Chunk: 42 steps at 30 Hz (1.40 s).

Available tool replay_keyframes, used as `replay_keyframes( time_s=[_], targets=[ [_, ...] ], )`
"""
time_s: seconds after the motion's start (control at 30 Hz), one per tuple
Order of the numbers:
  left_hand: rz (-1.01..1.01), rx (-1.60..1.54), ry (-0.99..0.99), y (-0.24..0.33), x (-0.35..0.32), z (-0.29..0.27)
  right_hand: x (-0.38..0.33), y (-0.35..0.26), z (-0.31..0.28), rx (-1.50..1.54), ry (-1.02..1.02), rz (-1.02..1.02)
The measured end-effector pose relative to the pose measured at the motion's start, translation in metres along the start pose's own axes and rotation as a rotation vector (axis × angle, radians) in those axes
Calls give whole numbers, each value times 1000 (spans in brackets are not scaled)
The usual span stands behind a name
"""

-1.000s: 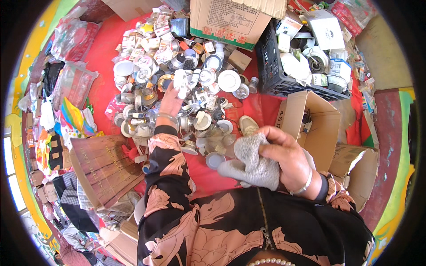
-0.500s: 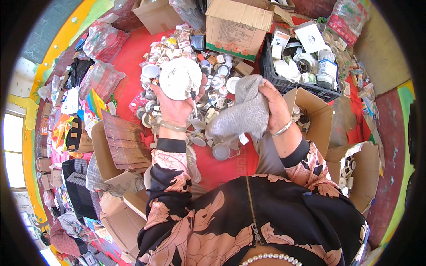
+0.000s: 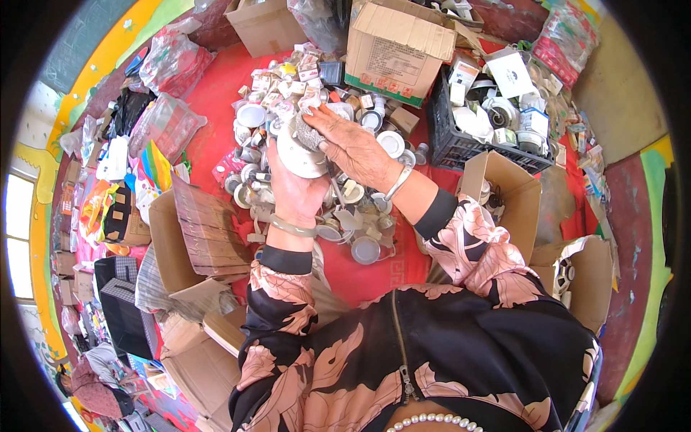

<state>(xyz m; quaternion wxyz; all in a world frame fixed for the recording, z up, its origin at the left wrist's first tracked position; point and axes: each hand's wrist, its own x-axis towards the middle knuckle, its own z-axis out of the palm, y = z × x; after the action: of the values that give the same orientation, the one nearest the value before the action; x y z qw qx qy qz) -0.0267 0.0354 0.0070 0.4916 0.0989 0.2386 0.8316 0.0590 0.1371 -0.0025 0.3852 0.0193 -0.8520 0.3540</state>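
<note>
A round white lamp fitting, seemingly a downlight, lies tilted in my left hand, which supports it from below. My right hand presses a bunched grey cloth against its face, fingers closed over the cloth. Most of the cloth and the far part of the fitting are hidden beneath that hand. A thin cable hangs from the fitting beside my left wrist. Below and beyond my hands spreads a heap of loose lamp fittings and small boxes on a red floor covering.
A black plastic crate full of fittings stands at the far right, next to a large cardboard box. Open cartons flank me, one with a wooden-looking board at the left. Plastic bags line the left side.
My right hand has swung left, bringing the cloth from a loose hang onto the fitting's face. My left hand has lowered slightly, and the fitting is tilted more.
</note>
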Motion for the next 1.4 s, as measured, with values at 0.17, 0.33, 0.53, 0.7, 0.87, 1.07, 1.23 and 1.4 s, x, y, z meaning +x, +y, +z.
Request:
replay_keyframes(
  time_s=[0.17, 0.33, 0.53, 0.7, 0.87, 1.07, 1.23, 1.4],
  targets=[
    [57, -32, 75, 8, 4, -15, 0, -3, 9, -128, -71, -11],
    [25, 46, 83, 11, 2, -19, 1, -15, 15, -195, -136, -281],
    [-85, 82, 101, 0, -3, -1, 6, -3, 1, -112, -60, -375],
    [-113, 92, 2, 2, 7, -10, 2, 13, -17, -257, -17, -296],
    [-122, 74, -6, 7, 5, -6, -5, 60, -62, -593, 103, 287],
    [-158, 23, -14, 9, 7, -8, 12, 31, -68, -91, 352, 356],
    [-157, 80, -22, -1, 4, -4, 15, 10, -30, -200, 232, -36],
    [-146, 154, -52, -5, 0, -12, 14, 4, -31, -16, 221, 24]
  ],
)
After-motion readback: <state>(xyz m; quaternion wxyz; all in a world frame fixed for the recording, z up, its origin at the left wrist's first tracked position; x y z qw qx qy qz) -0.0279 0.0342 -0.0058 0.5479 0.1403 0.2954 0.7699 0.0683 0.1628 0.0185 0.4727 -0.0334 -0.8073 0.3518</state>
